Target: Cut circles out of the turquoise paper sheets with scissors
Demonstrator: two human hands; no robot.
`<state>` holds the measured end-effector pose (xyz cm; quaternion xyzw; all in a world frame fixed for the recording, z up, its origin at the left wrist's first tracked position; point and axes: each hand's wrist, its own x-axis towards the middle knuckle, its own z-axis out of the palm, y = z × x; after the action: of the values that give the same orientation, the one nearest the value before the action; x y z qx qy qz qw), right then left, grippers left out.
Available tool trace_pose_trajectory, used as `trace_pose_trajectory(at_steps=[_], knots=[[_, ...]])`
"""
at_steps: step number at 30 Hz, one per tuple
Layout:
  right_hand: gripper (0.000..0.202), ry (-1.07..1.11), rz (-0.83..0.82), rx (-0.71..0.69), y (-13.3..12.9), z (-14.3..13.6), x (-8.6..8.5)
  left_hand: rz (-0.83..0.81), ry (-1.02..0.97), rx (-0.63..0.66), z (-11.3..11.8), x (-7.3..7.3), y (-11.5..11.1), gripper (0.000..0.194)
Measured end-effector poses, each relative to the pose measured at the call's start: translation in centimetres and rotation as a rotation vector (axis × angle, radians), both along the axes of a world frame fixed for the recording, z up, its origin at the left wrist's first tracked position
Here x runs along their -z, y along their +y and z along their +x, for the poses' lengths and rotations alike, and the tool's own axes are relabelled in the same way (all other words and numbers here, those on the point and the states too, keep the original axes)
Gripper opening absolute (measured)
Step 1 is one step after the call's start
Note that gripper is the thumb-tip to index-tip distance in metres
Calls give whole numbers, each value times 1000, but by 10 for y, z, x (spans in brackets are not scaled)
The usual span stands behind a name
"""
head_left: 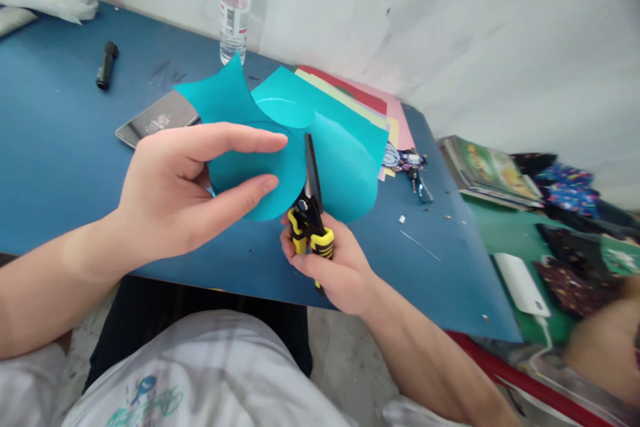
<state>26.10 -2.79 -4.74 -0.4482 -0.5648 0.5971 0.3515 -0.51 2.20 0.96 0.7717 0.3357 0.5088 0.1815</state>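
A piece of teal paper (255, 177) with a rounded lower edge is held above the blue table by my left hand (185, 187). Its thumb and index finger stretch across the front of the paper; the other fingers are mostly hidden behind it. A curved line shows on the paper, and a pointed part sticks up at the top left. My right hand (335, 260) grips scissors (313, 223) by their yellow and black handles. The dark blades point upward at the right edge of the rounded piece. Behind them is a larger teal sheet (350, 153).
Coloured sheets (370, 97) lie under the teal one, beside keys with charms (410, 163). A water bottle (234, 20) stands by the wall. A phone (160, 117) and black flashlight (107, 65) lie left. On the right-hand green table are books (490, 170) and a white power bank (521, 283).
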Motion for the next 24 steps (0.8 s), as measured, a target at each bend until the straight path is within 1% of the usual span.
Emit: trace_pose_trajectory(at_steps=[5,7,10,12,16,18,20,24], knots=[[34,-5,12,-17,1,0,0,42,4,-7,1,2,3,29],[34,-1,21,-35,2,1,1,113,-11,2,2,3,6,30],[34,3,29,-52,3,1,1,231,-35,35,4,5,12,24],[32,2,45,-65,3,1,1,235,-18,58,3,6,15,24],[27,-7,88,-82,5,1,0,198,32,84,1,5,13,30],[28,-8,109,-89,6,1,0,215,22,98,0,4,12,33],[31,-8,126,-93,6,1,0,198,14,109,0,3,13,37],[30,-21,107,-80,5,0,-4,227,25,143,1,2,15,40]])
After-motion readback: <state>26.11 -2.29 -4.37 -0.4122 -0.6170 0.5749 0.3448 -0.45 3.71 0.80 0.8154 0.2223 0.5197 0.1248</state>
